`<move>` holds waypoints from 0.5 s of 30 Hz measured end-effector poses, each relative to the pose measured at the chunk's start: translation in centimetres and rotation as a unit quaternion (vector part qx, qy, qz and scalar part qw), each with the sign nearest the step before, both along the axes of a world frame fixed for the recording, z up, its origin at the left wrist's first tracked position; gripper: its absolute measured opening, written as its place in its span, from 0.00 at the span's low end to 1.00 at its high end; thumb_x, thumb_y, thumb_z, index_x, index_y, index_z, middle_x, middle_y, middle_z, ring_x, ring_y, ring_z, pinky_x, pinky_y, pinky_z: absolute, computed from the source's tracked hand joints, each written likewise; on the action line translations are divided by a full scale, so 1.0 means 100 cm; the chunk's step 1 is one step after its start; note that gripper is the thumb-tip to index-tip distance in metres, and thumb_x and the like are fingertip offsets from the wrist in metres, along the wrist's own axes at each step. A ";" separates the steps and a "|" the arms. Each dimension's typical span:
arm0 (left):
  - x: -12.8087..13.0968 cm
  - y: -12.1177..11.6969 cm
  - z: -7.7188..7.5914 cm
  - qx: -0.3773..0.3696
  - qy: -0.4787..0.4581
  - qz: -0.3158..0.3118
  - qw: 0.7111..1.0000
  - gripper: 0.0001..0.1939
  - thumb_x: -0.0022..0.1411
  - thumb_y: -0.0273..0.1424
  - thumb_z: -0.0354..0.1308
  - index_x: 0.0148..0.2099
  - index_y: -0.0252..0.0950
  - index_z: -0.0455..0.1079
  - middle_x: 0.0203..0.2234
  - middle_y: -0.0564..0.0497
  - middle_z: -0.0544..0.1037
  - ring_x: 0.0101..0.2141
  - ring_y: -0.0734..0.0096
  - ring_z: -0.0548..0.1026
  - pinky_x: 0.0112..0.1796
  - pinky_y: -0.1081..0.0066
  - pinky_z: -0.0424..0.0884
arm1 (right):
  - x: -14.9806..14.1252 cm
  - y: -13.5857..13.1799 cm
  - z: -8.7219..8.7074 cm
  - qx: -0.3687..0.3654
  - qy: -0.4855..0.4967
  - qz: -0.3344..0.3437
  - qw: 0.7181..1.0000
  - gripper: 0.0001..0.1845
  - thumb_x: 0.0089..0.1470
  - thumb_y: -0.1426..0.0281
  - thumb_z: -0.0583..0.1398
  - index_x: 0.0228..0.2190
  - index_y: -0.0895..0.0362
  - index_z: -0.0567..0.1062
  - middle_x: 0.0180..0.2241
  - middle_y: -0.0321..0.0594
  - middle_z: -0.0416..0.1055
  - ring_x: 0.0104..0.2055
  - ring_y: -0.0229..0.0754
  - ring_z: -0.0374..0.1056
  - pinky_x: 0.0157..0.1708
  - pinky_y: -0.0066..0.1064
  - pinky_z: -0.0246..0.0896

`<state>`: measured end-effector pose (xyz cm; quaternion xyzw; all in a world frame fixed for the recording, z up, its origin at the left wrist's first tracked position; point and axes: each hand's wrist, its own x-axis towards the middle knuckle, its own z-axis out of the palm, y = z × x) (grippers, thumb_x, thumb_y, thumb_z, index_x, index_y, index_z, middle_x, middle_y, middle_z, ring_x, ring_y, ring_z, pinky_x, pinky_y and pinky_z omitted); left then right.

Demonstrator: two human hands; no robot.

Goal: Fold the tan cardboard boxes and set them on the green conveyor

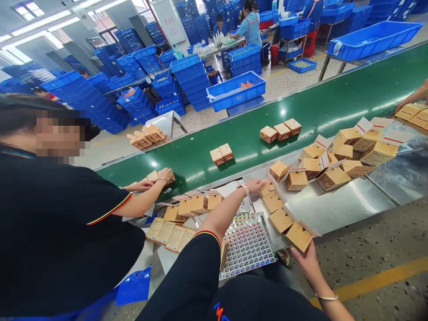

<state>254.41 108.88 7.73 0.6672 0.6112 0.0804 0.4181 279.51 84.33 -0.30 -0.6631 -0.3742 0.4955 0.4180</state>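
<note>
Since these open-flap cardboard boxes [281,220] look light but kinda crushable, I'd grip the end walls gently; left hand [257,185] and right hand [306,260] have 'em sandwiched.

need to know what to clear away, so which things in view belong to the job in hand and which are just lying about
In the job:
row of open-flapped boxes, between left hand and right hand
shiny label sheet, probably

Apparently just about:
blue tray with orange pieces
whiteboard
</note>
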 end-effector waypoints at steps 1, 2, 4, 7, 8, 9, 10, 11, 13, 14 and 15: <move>0.000 -0.002 -0.004 0.000 -0.013 0.013 1.000 0.24 0.61 0.51 0.48 0.34 0.35 0.70 0.32 0.48 0.78 0.37 0.64 0.74 0.42 0.69 0.69 | -0.007 0.005 0.003 0.006 -0.022 -0.010 1.000 0.58 0.34 0.43 0.65 0.60 0.58 0.54 0.58 0.56 0.61 0.58 0.59 0.61 0.53 0.44 0.63; 0.000 -0.004 -0.008 0.000 -0.025 0.027 0.999 0.24 0.61 0.52 0.49 0.35 0.35 0.69 0.32 0.48 0.77 0.37 0.63 0.74 0.43 0.68 0.68 | -0.012 0.009 0.006 0.006 -0.041 -0.026 0.999 0.59 0.35 0.43 0.64 0.61 0.59 0.52 0.58 0.57 0.61 0.58 0.59 0.61 0.54 0.45 0.62; -0.001 -0.013 -0.015 -0.003 -0.051 0.054 0.997 0.24 0.61 0.51 0.50 0.39 0.33 0.68 0.34 0.47 0.77 0.38 0.62 0.74 0.44 0.66 0.69 | -0.019 0.015 0.011 0.013 -0.058 -0.069 0.996 0.59 0.38 0.41 0.62 0.61 0.61 0.50 0.58 0.59 0.60 0.58 0.59 0.61 0.56 0.46 0.59; -0.001 -0.032 -0.024 -0.007 -0.107 0.076 0.991 0.23 0.61 0.48 0.51 0.46 0.33 0.65 0.40 0.45 0.76 0.42 0.62 0.74 0.45 0.64 0.69 | -0.024 0.016 0.014 0.036 -0.048 -0.116 0.991 0.61 0.40 0.40 0.60 0.63 0.63 0.45 0.59 0.61 0.58 0.59 0.58 0.60 0.58 0.47 0.55; -0.002 -0.039 -0.026 -0.008 -0.127 0.079 0.989 0.23 0.61 0.47 0.52 0.48 0.33 0.64 0.42 0.45 0.76 0.43 0.62 0.74 0.47 0.64 0.69 | -0.024 0.015 0.014 0.041 -0.044 -0.124 0.990 0.62 0.39 0.40 0.60 0.63 0.63 0.44 0.59 0.61 0.57 0.60 0.57 0.59 0.59 0.47 0.55; -0.003 -0.047 -0.028 -0.007 -0.146 0.083 0.986 0.24 0.61 0.47 0.53 0.51 0.33 0.63 0.45 0.44 0.76 0.45 0.62 0.74 0.48 0.64 0.69 | -0.025 0.013 0.013 0.046 -0.042 -0.127 0.990 0.63 0.38 0.40 0.61 0.63 0.62 0.43 0.60 0.60 0.57 0.60 0.57 0.59 0.59 0.47 0.54; -0.004 -0.055 -0.030 -0.007 -0.162 0.087 0.983 0.25 0.61 0.47 0.53 0.52 0.34 0.62 0.47 0.43 0.75 0.47 0.62 0.74 0.49 0.64 0.69 | -0.025 0.012 0.012 0.050 -0.041 -0.129 0.990 0.63 0.38 0.41 0.61 0.63 0.62 0.44 0.60 0.60 0.57 0.60 0.57 0.58 0.59 0.46 0.54; -0.005 -0.062 -0.031 -0.007 -0.173 0.090 0.981 0.26 0.61 0.47 0.54 0.54 0.34 0.61 0.49 0.43 0.74 0.48 0.61 0.73 0.50 0.63 0.68 | -0.025 0.010 0.010 0.051 -0.044 -0.130 0.989 0.63 0.37 0.41 0.62 0.63 0.62 0.44 0.60 0.59 0.57 0.60 0.57 0.58 0.60 0.46 0.53; -0.008 -0.077 -0.033 -0.009 -0.197 0.104 0.975 0.29 0.60 0.47 0.56 0.56 0.34 0.59 0.51 0.41 0.74 0.48 0.60 0.74 0.51 0.61 0.69 | -0.023 0.011 0.006 0.045 -0.058 -0.143 0.987 0.63 0.36 0.42 0.63 0.63 0.61 0.45 0.60 0.59 0.57 0.60 0.57 0.58 0.59 0.47 0.53; -0.009 -0.084 -0.034 -0.012 -0.212 0.115 0.970 0.30 0.59 0.46 0.58 0.57 0.34 0.59 0.51 0.40 0.74 0.49 0.59 0.74 0.51 0.60 0.69 | -0.021 0.013 0.004 0.043 -0.063 -0.151 0.986 0.62 0.36 0.42 0.63 0.63 0.61 0.47 0.59 0.59 0.58 0.60 0.58 0.59 0.59 0.48 0.53; -0.010 -0.090 -0.035 -0.013 -0.228 0.130 0.965 0.31 0.58 0.46 0.59 0.57 0.34 0.58 0.51 0.40 0.74 0.49 0.58 0.74 0.51 0.59 0.69 | -0.018 0.017 0.002 0.047 -0.066 -0.158 0.984 0.62 0.35 0.42 0.63 0.62 0.62 0.48 0.59 0.59 0.58 0.59 0.58 0.59 0.60 0.49 0.52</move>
